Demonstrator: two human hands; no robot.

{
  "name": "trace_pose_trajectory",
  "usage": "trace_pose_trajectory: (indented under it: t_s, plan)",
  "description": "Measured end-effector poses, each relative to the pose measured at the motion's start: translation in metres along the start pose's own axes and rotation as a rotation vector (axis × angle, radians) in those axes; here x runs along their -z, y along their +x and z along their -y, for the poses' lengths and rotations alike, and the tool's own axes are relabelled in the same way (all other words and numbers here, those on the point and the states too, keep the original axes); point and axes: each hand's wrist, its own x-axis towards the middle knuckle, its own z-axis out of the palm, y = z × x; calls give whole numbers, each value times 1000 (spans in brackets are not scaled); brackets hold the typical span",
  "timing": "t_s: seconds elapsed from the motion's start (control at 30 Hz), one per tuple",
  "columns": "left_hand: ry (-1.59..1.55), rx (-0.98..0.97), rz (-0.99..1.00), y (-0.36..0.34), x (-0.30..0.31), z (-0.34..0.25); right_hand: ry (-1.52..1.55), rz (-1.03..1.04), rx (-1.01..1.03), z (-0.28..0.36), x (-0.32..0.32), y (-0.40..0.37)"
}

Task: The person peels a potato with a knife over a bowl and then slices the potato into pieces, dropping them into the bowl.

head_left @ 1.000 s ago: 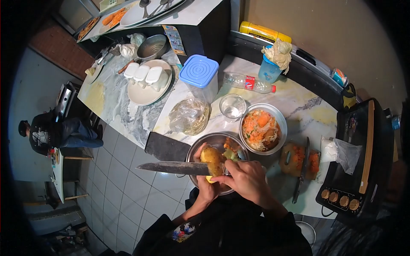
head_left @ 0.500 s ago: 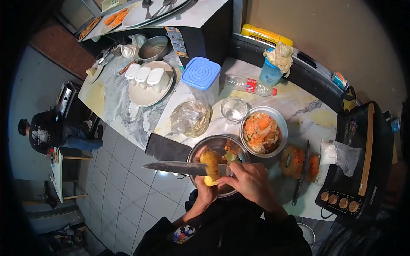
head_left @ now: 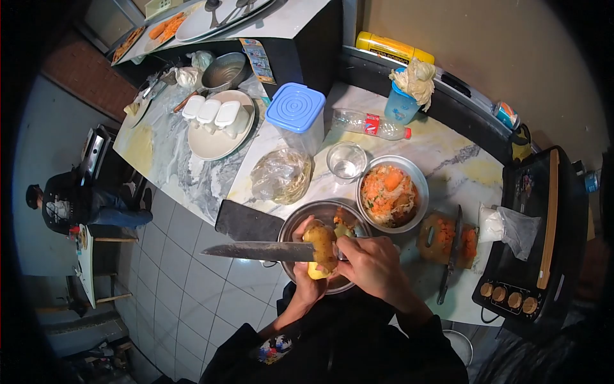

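My left hand [head_left: 308, 285] is wrapped round a partly peeled potato [head_left: 318, 243], yellow flesh showing at its lower end. The handle of a large knife [head_left: 262, 251] is in my right hand [head_left: 369, 264], closed beside the potato. The blade points left and lies against the skin. Below both hands is a metal bowl [head_left: 295, 221] with peelings [head_left: 345, 224] inside. To its upper right stands another bowl [head_left: 419, 185], filled with shredded orange and white vegetables [head_left: 388, 192].
A second knife [head_left: 455, 246] lies across a cutting board [head_left: 428, 241] with orange bits. Behind are a glass [head_left: 346, 162], a plastic bottle [head_left: 368, 123] and a blue-lidded container [head_left: 296, 109]. A black oven [head_left: 524, 256] stands right. Another person [head_left: 67, 201] is far left.
The knife and my right hand have shifted slightly left against the potato. The whole view has moved a little.
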Motion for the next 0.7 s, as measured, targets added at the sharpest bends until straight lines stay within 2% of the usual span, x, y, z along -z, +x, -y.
trace_pose_trajectory:
  t_s: [0.03,0.07,0.27,0.37,0.5,0.7]
  plan:
    - [51,-97,-19,3,-3,-2,21,28,-22,-3,2,-3]
    - [-17,22,58,0,-2,-11,43,55,-48,-4,2,-5]
    - [-97,128,-3,-4,-2,-6,6,34,-33,-2,1,5]
    - [-7,28,28,-1,-2,-9,59,2,-11,-6,-6,1]
    - [-85,141,72,-2,-1,-18,67,35,-72,-8,1,-3]
    - [-19,65,66,2,0,-12,25,-3,-23,-4,1,5]
